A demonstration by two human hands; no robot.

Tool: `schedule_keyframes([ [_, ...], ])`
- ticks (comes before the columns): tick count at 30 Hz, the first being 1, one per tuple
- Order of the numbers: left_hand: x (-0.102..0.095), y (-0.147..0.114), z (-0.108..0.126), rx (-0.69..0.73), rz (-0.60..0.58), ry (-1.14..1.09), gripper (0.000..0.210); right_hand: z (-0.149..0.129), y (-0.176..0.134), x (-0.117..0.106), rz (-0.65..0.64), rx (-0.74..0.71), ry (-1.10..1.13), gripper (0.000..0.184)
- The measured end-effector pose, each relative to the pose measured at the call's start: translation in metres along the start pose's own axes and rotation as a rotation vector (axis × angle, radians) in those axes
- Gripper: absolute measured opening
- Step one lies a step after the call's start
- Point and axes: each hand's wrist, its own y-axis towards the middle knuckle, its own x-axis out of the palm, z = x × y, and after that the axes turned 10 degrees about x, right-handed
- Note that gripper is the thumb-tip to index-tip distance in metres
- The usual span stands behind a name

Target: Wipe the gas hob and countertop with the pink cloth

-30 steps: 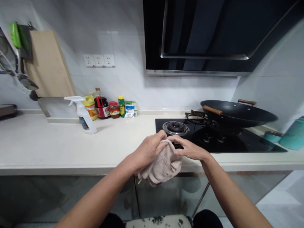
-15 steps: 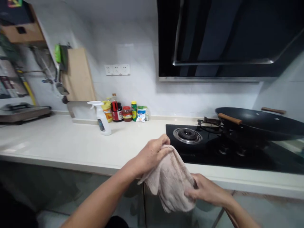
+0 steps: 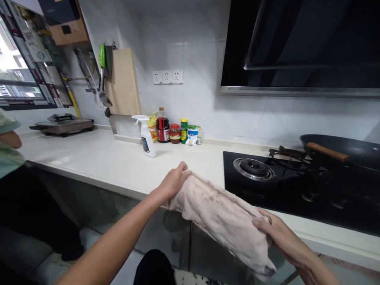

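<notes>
A pale pinkish cleaning cloth (image 3: 219, 213) with brown stains is stretched between my two hands, in front of the counter's edge. My left hand (image 3: 175, 180) is closed on its upper left corner, thumb on top. At the cloth's right end, my right hand (image 3: 268, 227) pinches the edge between thumb and fingers. The cloth's lower side hangs loose, with a dark patch at its bottom right corner. Behind my left hand a white spray bottle (image 3: 147, 138) stands upright on the counter (image 3: 118, 162). The black gas stove (image 3: 252, 194) lies beyond the cloth to the right.
A wok (image 3: 335, 142) with a wooden handle rests on the stove's right side, beneath the range hood (image 3: 297, 59). Sauce jars (image 3: 175, 134) and packets line the wall. An electric pan (image 3: 67, 126) sits at the far left, where another person (image 3: 12, 158) stands by the counter.
The bunched cloth is now spread wider, with my hands farther apart. My view has swung left, bringing the window and another person into sight.
</notes>
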Motion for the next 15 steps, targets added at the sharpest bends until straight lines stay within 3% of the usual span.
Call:
schedule_keyframes([
  [3, -0.005, 0.015, -0.032, -0.097, 0.049, 0.044, 0.012, -0.029, 0.040, -0.002, 0.034, -0.109, 0.019, 0.058],
  [6, -0.014, 0.036, -0.055, -0.201, 0.097, 0.091, 0.015, -0.050, 0.091, -0.004, 0.255, -0.199, -0.009, 0.056],
  [9, -0.014, 0.043, -0.077, -0.329, 0.082, 0.128, 0.032, -0.045, 0.125, -0.007, 0.417, -0.206, -0.101, 0.054],
  [12, -0.012, 0.030, -0.095, -0.427, -0.002, 0.168, 0.050, -0.020, 0.121, -0.016, 0.440, -0.263, -0.299, 0.048],
  [15, -0.017, 0.013, -0.104, -0.481, -0.093, 0.254, 0.060, 0.007, 0.091, -0.036, 0.475, -0.331, -0.514, 0.041],
])
